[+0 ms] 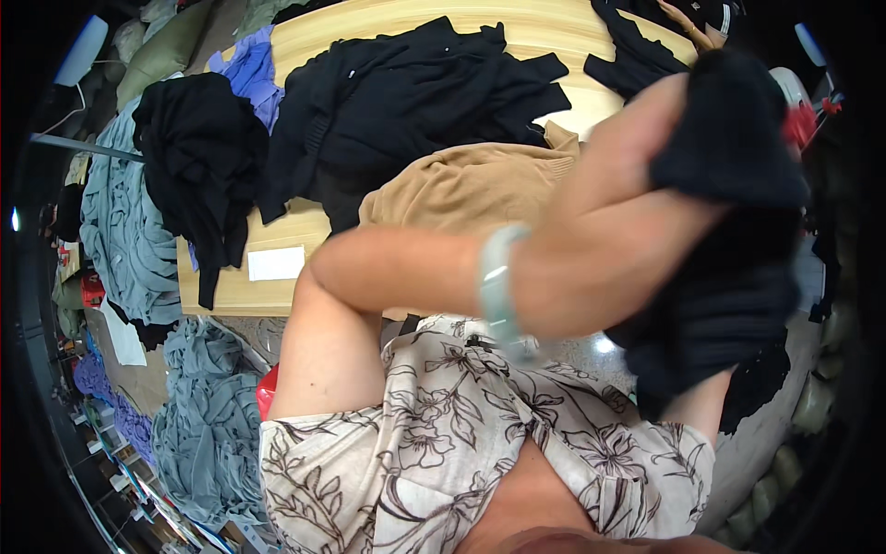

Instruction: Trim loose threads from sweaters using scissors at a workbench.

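My left arm reaches across to the right, with a pale green bangle (499, 294) on its wrist. My left hand (600, 254), blurred by motion and close to the camera, grips a black garment (734, 157). The dark cloth hangs down at the right, and its fingertip side covers part of the hand. My right upper arm shows below the cloth, while the right hand is hidden behind it. Beyond my left hand a tan knit garment (471, 185) lies crumpled on the wooden table (314, 32).
Several black garments (406, 97) spread over the table, with another black pile (198, 138) at its left edge. A purple garment (254, 78) and a white paper (276, 263) lie nearby. Grey-blue cloth (208, 434) is heaped at left. Another person's arm (692, 26) shows at far right.
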Available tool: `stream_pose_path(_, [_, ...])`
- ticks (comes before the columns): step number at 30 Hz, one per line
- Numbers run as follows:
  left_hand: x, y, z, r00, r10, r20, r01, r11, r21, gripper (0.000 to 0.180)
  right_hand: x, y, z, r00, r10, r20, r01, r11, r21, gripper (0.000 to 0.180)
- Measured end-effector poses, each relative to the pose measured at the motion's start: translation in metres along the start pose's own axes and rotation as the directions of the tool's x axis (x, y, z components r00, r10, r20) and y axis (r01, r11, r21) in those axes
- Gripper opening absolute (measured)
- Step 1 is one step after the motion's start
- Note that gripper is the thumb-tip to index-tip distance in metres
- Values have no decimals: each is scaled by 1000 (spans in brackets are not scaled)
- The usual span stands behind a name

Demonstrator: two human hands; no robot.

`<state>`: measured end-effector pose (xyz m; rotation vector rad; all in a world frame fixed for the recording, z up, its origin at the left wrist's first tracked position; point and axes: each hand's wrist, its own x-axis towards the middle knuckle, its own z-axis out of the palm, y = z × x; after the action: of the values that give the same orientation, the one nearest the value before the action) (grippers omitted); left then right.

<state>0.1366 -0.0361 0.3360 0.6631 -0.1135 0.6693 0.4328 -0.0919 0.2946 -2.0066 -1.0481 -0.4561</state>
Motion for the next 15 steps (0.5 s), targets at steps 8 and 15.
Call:
stream_pose_path(8, [-107, 36, -162, 695, -147, -704, 294, 952, 91, 35, -67, -98, 113, 823, -363, 436, 350, 930, 114, 33])
stream_pose_path(15, [-181, -24, -250, 528, -140, -838, 447, 885, 134, 71, -179, -98, 111, 735, 111, 669, 6, 985, -170, 48])
